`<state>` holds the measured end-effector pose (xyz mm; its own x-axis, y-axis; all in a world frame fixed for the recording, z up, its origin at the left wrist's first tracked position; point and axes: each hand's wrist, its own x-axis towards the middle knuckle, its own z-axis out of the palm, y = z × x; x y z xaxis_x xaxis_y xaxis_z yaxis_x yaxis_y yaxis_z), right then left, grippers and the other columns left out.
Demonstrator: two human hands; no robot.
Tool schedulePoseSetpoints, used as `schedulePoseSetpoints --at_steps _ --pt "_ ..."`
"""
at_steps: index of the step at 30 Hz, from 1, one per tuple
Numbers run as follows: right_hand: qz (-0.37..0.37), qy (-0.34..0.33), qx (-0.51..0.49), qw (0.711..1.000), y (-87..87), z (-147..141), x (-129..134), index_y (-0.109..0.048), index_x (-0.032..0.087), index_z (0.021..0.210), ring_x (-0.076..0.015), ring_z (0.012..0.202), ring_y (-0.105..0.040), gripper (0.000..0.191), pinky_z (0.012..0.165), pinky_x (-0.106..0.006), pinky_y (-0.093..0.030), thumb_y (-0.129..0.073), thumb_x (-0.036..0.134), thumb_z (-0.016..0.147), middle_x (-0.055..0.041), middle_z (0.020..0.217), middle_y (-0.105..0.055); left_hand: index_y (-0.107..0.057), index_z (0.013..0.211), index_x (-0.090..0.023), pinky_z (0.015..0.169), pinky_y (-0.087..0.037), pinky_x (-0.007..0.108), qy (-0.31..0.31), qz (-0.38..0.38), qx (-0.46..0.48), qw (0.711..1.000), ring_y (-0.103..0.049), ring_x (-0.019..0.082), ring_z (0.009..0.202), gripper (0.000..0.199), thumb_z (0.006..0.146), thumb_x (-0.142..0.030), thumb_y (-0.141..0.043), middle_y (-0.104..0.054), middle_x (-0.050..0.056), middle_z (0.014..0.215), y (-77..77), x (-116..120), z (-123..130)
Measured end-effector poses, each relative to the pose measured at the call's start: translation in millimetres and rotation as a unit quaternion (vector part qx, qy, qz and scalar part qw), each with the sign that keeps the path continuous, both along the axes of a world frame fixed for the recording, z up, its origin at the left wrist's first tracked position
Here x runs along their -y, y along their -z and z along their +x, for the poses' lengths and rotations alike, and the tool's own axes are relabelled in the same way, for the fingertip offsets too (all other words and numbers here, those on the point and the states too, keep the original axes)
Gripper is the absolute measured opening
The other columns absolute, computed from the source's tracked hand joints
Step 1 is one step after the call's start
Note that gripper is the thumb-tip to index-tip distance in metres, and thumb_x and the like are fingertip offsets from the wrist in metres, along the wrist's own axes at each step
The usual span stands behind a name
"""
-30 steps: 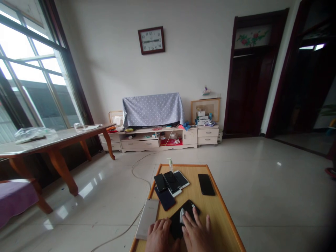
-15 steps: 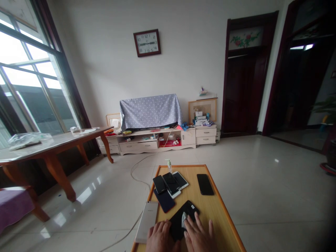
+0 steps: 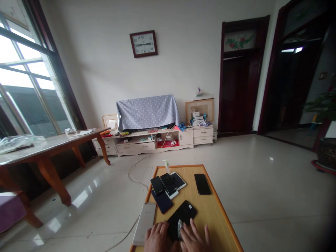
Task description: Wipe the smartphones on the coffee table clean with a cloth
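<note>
A black phone (image 3: 186, 211) with a small white label near its upper corner lies slanted on the wooden table. My left hand (image 3: 156, 236) grips its left edge with curled fingers, the thumb low by its near end. Under the fingertips of my right hand (image 3: 194, 236) is a small crumpled grey-white cloth (image 3: 180, 228), pressed on the phone's surface; the other fingers are spread. Left of my left hand lies a silver tablet (image 3: 145, 222). Beyond the phone is a dark blue phone (image 3: 162, 202), beside a pile of black and white phones (image 3: 169, 183).
Another black phone (image 3: 202, 184) lies at the right of the small wooden table (image 3: 220, 224), which has a raised orange rim. A pump bottle (image 3: 167, 166) stands at its far edge. A cable (image 3: 128, 229) runs along the floor at left. A larger table (image 3: 52, 148) stands farther left.
My right hand and the cloth have slid slightly down and left over the black phone. My left hand stays at the phone's edge. The whole view has shifted a little.
</note>
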<state>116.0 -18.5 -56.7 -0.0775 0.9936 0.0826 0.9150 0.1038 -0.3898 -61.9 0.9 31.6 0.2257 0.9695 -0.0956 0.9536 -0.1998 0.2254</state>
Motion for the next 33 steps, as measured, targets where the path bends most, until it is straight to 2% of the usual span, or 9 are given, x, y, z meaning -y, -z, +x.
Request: schedulePoseSetpoints --at_steps 7,9,14,16,18,23,25,30,33 --pt "0.047 0.074 0.025 0.996 -37.4 61 -4 -0.051 0.038 0.145 -0.0393 0.146 -0.032 0.05 0.109 -0.081 -0.019 -0.027 0.049 0.103 -0.0012 0.151 -0.049 -0.056 0.139 -0.022 0.113 -0.033 0.04 -0.003 -0.01 -0.007 1.0 -0.045 0.026 0.14 0.071 0.072 -0.045 -0.057 -0.055 0.007 0.148 -4.3 0 3" --pt "0.052 0.066 0.03 0.996 -26.5 61 -5 -0.051 0.039 0.145 -0.0393 0.145 -0.033 0.048 0.109 -0.08 -0.023 -0.03 0.048 0.103 -0.0009 0.151 -0.048 -0.057 0.138 -0.022 0.113 -0.033 0.04 -0.003 -0.01 -0.003 1.0 -0.046 0.026 0.139 0.071 0.072 -0.045 -0.057 -0.056 0.006 0.148 -5.4 0 3" --pt "0.069 -0.007 0.02 0.997 39.9 13 -5 -0.062 0.047 0.132 -0.0406 0.139 -0.043 0.038 0.11 -0.079 -0.024 -0.05 0.046 0.096 0.0035 0.145 -0.054 -0.056 0.139 -0.021 0.114 -0.033 0.04 0.007 -0.017 -0.002 1.0 -0.046 0.027 0.14 0.07 0.073 -0.044 -0.056 -0.055 0.007 0.148 -5.5 -2 2" --pt "0.081 -0.014 0.016 0.997 52.3 -1 -4 -0.066 0.051 0.124 -0.04 0.137 -0.047 0.033 0.111 -0.077 -0.025 -0.053 0.047 0.094 0.0057 0.141 -0.057 -0.055 0.14 -0.02 0.115 -0.032 0.04 0.01 -0.02 -0.008 1.0 -0.045 0.027 0.14 0.071 0.074 -0.045 -0.056 -0.054 0.008 0.149 -4.4 -3 2" --pt "0.08 -0.003 0.013 0.997 44.0 1 -3 -0.066 0.05 0.124 -0.0404 0.137 -0.046 0.033 0.11 -0.078 -0.026 -0.052 0.049 0.094 0.005 0.14 -0.058 -0.055 0.141 -0.02 0.115 -0.032 0.041 0.011 -0.018 -0.013 1.0 -0.045 0.027 0.14 0.07 0.075 -0.045 -0.056 -0.054 0.008 0.15 -3.0 -3 2" --pt "0.056 0.024 0.005 0.998 -22.3 44 -3 -0.055 0.038 0.142 -0.0395 0.146 -0.033 0.047 0.11 -0.08 -0.021 -0.03 0.049 0.103 -0.0016 0.151 -0.049 -0.057 0.138 -0.022 0.114 -0.033 0.039 0.005 -0.001 -0.009 1.0 -0.046 0.027 0.14 0.068 0.074 -0.044 -0.057 -0.055 0.008 0.149 -1.3 -2 2" --pt "0.043 0.028 0.007 0.999 -37.6 50 -2 -0.055 0.036 0.143 -0.0399 0.147 -0.031 0.048 0.111 -0.079 -0.019 -0.03 0.048 0.103 -0.0027 0.152 -0.048 -0.057 0.138 -0.022 0.114 -0.033 0.039 0.003 0.002 -0.006 1.0 -0.046 0.026 0.14 0.068 0.074 -0.044 -0.057 -0.055 0.008 0.148 -1.1 -2 2" --pt "0.035 -0.102 0.011 0.994 -37.9 36 0 -0.054 0.039 0.142 -0.0353 0.142 -0.04 0.045 0.115 -0.066 -0.029 -0.046 0.042 0.099 -0.0021 0.15 -0.051 -0.056 0.139 -0.02 0.114 -0.032 0.039 0.007 -0.004 -0.007 1.0 -0.045 0.026 0.14 0.069 0.074 -0.042 -0.057 -0.054 0.008 0.15 0.4 -1 1" --pt "0.043 -0.119 0.013 0.992 -46.6 42 1 -0.053 0.039 0.144 -0.0334 0.143 -0.04 0.045 0.117 -0.063 -0.028 -0.044 0.041 0.1 -0.0015 0.15 -0.051 -0.056 0.14 -0.022 0.115 -0.031 0.039 0.009 -0.006 -0.009 1.0 -0.044 0.026 0.141 0.069 0.074 -0.043 -0.057 -0.054 0.008 0.15 -1.0 -1 1"
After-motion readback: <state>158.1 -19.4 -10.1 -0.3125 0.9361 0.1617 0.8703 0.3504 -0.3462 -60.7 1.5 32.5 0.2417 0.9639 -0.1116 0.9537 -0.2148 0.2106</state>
